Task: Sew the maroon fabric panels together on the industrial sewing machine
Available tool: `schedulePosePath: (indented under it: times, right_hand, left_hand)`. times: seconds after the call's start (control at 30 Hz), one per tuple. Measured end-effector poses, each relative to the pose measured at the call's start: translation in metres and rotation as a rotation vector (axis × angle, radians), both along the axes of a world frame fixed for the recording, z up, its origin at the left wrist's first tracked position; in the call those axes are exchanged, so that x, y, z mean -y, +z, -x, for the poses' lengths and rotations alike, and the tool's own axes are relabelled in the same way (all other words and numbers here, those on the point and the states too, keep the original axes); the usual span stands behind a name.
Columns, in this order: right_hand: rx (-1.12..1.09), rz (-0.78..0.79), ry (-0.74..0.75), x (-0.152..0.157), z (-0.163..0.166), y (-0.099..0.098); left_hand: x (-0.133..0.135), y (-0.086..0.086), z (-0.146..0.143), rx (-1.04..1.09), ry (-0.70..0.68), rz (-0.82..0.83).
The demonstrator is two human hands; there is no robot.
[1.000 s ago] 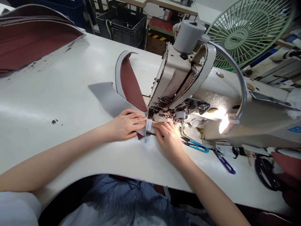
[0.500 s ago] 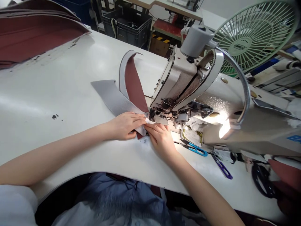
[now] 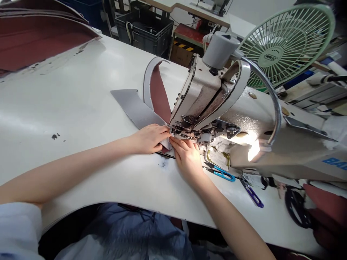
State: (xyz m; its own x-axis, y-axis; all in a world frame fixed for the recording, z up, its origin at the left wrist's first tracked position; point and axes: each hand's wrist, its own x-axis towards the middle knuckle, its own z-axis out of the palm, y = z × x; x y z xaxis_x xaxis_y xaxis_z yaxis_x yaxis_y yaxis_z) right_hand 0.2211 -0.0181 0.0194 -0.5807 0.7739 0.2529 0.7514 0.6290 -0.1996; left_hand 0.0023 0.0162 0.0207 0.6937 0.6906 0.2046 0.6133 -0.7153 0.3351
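Observation:
A curved leather-like strip (image 3: 139,110), grey on one side and maroon on the other, lies on the white table with its near end at the foot of the sewing machine (image 3: 200,90). One part of it loops upward behind the flat grey part. My left hand (image 3: 150,139) is on the strip's near end, fingers together and thumb at its lower edge, closed on it. Close to the needle area, my right hand (image 3: 187,153) holds the strip's right edge with bent fingers. The needle and the fingertips' exact grip are hidden by the machine head and hands.
Right of my right hand are a small tray (image 3: 218,158), blue thread snips (image 3: 223,174), purple snips (image 3: 252,193) and black-handled scissors (image 3: 298,209). A green fan (image 3: 273,56) stands behind the machine. Maroon panels (image 3: 40,39) are stacked at far left; a grey crate (image 3: 146,34) is beyond the table.
The strip has shifted slightly away from me and to the right, toward the machine, with both hands still on it. The whole view has turned a little.

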Motion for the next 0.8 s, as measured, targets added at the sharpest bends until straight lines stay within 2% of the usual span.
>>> schedulePosePath:
  times: [0.43, 0.57, 0.8]
  right_hand:
    - [0.005, -0.030, -0.055, 0.003, 0.003, -0.001]
    - [-0.015, -0.054, -0.011, 0.010, 0.004, 0.000]
    - [0.121, -0.104, 0.047, 0.020, 0.007, 0.001]
  left_hand:
    - [-0.003, -0.004, 0.000, 0.014, 0.001, -0.046]
    - [-0.001, -0.006, 0.001, 0.012, -0.012, -0.063]
    - [0.005, -0.008, 0.003, 0.022, -0.036, -0.069]
